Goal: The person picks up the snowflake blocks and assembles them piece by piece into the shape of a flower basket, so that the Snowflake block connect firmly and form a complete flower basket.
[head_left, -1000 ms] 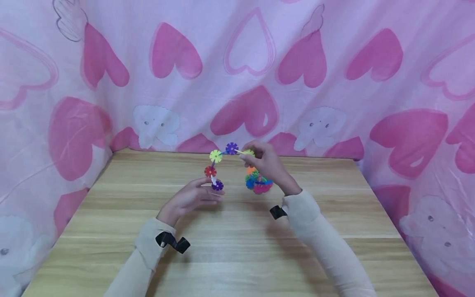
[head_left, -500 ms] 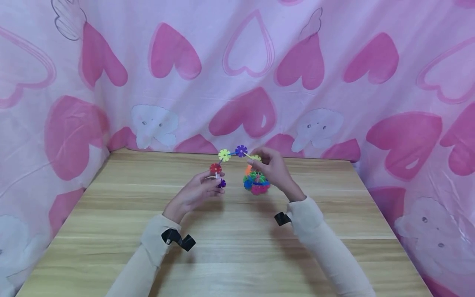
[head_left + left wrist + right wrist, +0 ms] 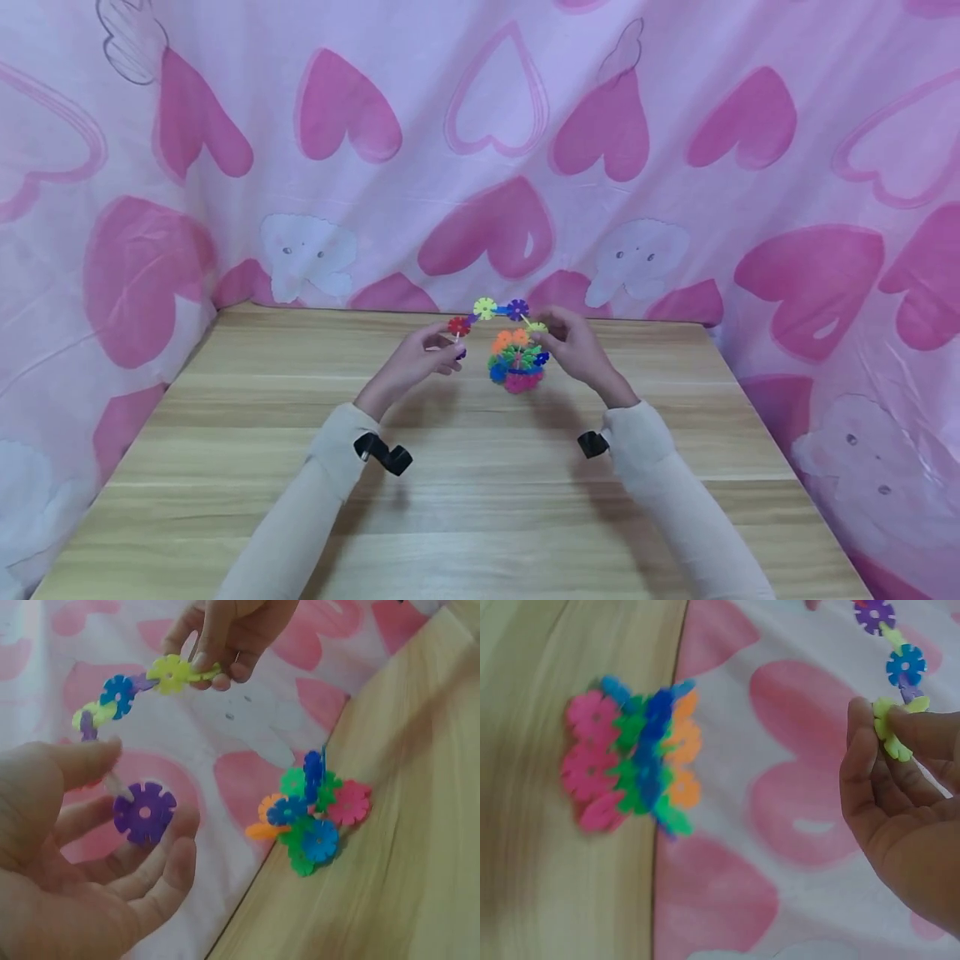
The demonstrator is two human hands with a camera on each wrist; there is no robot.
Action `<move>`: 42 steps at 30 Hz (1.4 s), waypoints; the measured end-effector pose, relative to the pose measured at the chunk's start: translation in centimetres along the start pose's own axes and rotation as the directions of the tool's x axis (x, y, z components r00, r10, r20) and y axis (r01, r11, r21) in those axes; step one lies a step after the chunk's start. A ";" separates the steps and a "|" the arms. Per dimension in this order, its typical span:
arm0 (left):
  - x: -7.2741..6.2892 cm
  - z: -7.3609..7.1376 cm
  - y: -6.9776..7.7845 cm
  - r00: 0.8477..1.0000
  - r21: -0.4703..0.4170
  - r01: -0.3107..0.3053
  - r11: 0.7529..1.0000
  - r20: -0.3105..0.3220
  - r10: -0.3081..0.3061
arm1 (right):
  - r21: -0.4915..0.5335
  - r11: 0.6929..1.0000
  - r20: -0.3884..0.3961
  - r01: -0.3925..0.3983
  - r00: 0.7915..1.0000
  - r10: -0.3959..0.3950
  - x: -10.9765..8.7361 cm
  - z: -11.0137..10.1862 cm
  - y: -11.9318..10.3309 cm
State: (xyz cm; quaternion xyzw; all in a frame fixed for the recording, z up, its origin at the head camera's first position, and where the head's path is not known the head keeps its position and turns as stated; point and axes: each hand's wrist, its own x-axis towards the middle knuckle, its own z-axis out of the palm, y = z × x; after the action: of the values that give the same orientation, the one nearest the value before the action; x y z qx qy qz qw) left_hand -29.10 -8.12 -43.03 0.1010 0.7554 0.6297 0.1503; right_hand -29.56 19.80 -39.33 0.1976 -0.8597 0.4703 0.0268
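Note:
An arched chain of snowflake discs [image 3: 517, 309] hangs in the air between my two hands. My left hand [image 3: 408, 362] holds its left end, near a red disc [image 3: 459, 326] and a whitish piece; a purple disc [image 3: 145, 813] sits among the fingers in the left wrist view. At the other end, my right hand [image 3: 583, 348] pinches yellow-green discs [image 3: 891, 729] between thumb and fingers. Behind and below the chain, a built cluster of snowflake discs [image 3: 517, 362] stands on the table, pink at the bottom, green and blue in the middle, orange on top. Neither hand touches it.
The wood-grain table [image 3: 480, 517] ends at a pink heart-patterned curtain [image 3: 480, 208], which also runs along both sides. Black camera mounts [image 3: 384, 454] sit on both wrists over pale sleeves.
Both hands have moved right with the chain, and the left has risen. The left fingers have closed on their end of the chain. More of the cluster's orange top shows beneath the arch.

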 end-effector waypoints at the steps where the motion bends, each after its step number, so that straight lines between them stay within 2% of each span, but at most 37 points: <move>1: 0.5 0.1 -0.1 1.000 0.005 -0.008 1.000 0.008 0.008 | -0.014 1.000 -0.005 -0.007 1.000 0.007 0.0 -0.1 0.4; 8: 3.9 0.8 -0.8 0.997 0.014 -0.056 0.998 0.058 0.056 | -0.040 0.997 -0.033 -0.071 0.997 0.070 0.0 -0.6 2.7; 12: 5.6 1.3 -1.3 0.993 0.060 -0.083 0.995 0.090 0.077 | -0.039 0.994 -0.053 -0.100 0.994 0.098 0.1 -0.6 3.9; 21: 7.8 1.7 -1.9 0.987 0.125 -0.108 0.986 0.132 0.091 | -0.060 0.990 -0.093 -0.125 0.988 0.120 0.4 -0.5 5.7; 29: 8.7 2.1 -2.2 0.985 0.199 -0.135 0.971 0.130 0.110 | -0.072 0.986 -0.110 -0.149 0.984 0.140 0.5 -0.4 6.7; 36: 8.7 2.4 -2.0 0.984 0.248 -0.162 0.955 0.118 0.136 | -0.072 0.985 -0.128 -0.154 0.981 0.144 0.3 -0.3 7.3; 42: 8.6 2.6 -2.3 0.988 0.221 -0.139 0.965 0.099 0.120 | -0.062 0.989 -0.122 -0.135 0.984 0.127 0.2 -0.2 7.6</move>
State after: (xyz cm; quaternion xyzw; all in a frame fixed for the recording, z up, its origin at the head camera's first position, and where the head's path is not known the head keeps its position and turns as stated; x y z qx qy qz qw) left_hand -36.11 -3.26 -46.56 0.1933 0.8072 0.5428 0.1282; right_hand -32.56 23.55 -45.20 0.1115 -0.8837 0.4515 0.0534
